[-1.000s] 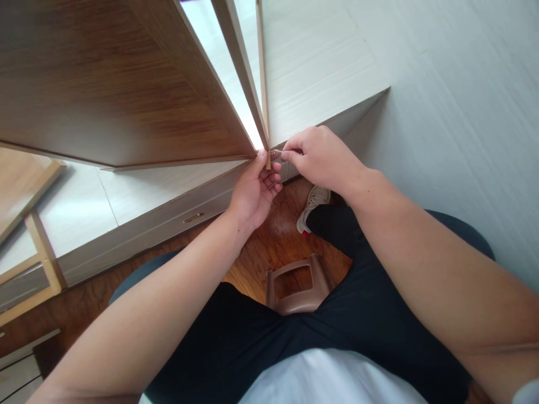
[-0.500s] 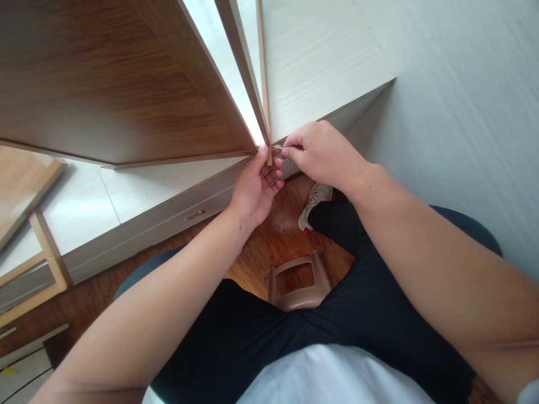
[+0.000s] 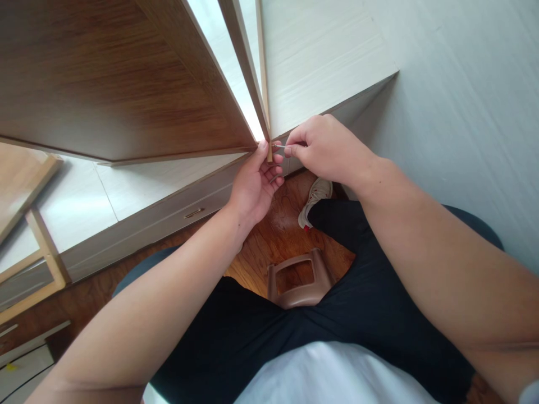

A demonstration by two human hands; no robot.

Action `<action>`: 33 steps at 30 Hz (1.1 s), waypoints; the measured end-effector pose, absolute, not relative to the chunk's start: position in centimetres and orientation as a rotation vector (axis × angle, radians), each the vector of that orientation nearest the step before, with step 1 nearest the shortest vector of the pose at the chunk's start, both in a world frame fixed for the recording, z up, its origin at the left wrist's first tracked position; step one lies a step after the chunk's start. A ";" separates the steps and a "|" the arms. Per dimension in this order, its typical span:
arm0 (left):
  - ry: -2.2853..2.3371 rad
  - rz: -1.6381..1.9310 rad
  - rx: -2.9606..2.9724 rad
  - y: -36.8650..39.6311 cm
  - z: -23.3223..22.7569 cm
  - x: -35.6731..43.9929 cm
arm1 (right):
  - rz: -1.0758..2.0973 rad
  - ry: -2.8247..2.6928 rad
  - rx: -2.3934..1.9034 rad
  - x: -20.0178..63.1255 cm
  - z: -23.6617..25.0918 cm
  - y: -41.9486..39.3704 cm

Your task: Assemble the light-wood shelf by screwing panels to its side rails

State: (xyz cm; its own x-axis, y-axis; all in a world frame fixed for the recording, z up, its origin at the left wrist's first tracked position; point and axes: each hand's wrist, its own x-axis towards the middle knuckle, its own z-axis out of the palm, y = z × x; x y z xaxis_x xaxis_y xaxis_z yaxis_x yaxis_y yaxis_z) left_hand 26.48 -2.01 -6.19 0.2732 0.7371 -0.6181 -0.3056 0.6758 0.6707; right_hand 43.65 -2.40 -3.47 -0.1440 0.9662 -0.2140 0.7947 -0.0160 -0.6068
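Observation:
A brown wooden panel [image 3: 126, 84] with a frame edge stands on the white ledge at upper left. Beside it runs a narrow wooden rail [image 3: 248, 67], whose lower end overhangs the ledge's front edge. My left hand [image 3: 255, 182] grips that end, thumb on the near side and fingers curled behind. Between the thumb and bent forefinger of my right hand [image 3: 322, 146] is a thin metal rod [image 3: 281, 146], probably a hex key. Its tip points left and meets the side of the rail near my left fingertips; the exact contact is too small to make out.
The white ledge [image 3: 320, 67] has a drawer front with a small handle [image 3: 194, 213] below. More wooden frame pieces [image 3: 48, 247] lean at the left. A pale wall [image 3: 463, 112] rises on the right. A brown plastic stool [image 3: 301, 294] is between my legs.
My right hand has shifted slightly right and up, and a bit more of the metal rod shows between its fingertips and the rail. My left hand keeps its grip.

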 end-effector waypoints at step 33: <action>1.080 0.745 0.478 -2.0 -6.5 26.5 | 0.951 -1.749 -1.911 43.0 -4.7 -2.6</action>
State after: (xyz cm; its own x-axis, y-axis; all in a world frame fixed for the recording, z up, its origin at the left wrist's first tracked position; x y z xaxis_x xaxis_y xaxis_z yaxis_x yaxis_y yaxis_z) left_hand 26.50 -2.02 -6.51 0.2706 0.7442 -0.6106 -0.3067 0.6679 0.6781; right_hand 43.04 -2.57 -4.72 -0.0031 0.9746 -0.2239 0.7176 -0.1538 -0.6792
